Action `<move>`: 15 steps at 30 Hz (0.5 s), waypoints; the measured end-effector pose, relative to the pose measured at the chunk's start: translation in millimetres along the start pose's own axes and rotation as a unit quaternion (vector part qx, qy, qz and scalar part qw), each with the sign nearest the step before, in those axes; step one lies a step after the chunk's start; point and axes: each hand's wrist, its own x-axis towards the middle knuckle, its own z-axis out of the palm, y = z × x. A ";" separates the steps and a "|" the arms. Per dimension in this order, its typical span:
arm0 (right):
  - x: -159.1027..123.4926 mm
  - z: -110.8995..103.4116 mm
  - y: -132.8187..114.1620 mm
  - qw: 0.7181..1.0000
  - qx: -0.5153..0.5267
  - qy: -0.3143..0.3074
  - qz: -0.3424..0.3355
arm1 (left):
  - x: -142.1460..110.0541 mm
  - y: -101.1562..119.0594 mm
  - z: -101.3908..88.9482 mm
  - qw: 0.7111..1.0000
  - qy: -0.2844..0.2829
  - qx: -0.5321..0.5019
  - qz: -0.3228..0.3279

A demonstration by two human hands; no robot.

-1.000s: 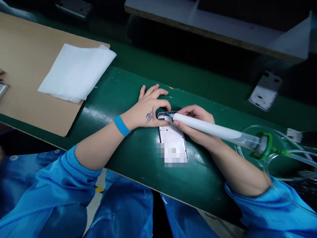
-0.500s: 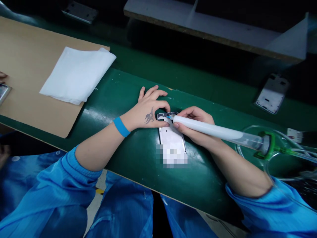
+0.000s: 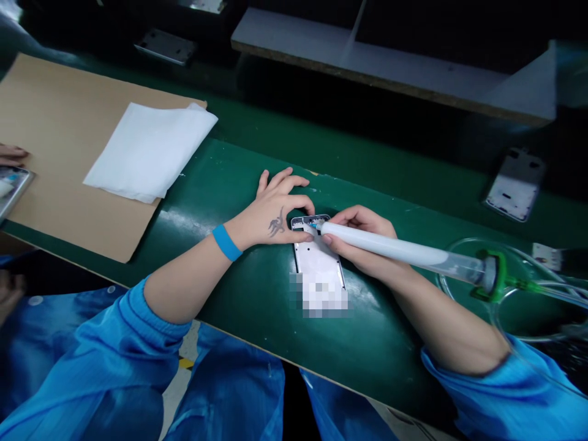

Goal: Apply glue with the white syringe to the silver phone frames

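Farther into view at the left edge than a second ago: a co-worker's hand (image 3: 10,154), next to a silver device (image 3: 11,190).
Left hand (image 3: 275,211) gripping a metal phone frame (image 3: 316,260), fingers (image 3: 287,181) spread yet hooked over its top corner, thumb along its side, blue wristband (image 3: 226,242) just behind the wrist. Right hand (image 3: 361,237) with fingers pinching a white syringe dispenser (image 3: 395,249), blue needle tip (image 3: 313,226) at the frame's top end, clear hose (image 3: 542,288) looping off to the right. Frame lying flat on the green worktop (image 3: 220,177), its lower end pixelated. Farther left, a white sheet (image 3: 149,153) on brown cardboard (image 3: 55,141) — well apart from both hands.
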 end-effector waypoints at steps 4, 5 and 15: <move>0.3 0.5 -1.6 1.000 -0.010 0.008 0.005 | -0.6 -1.7 1.0 1.000 0.001 0.004 0.004; 0.4 0.7 -2.4 1.000 -0.011 0.012 0.006 | -0.7 -1.9 1.0 1.000 0.003 0.004 0.004; 2.1 2.1 -11.7 0.999 -0.002 0.023 0.029 | -2.5 2.1 -2.9 1.000 -0.007 0.003 -0.006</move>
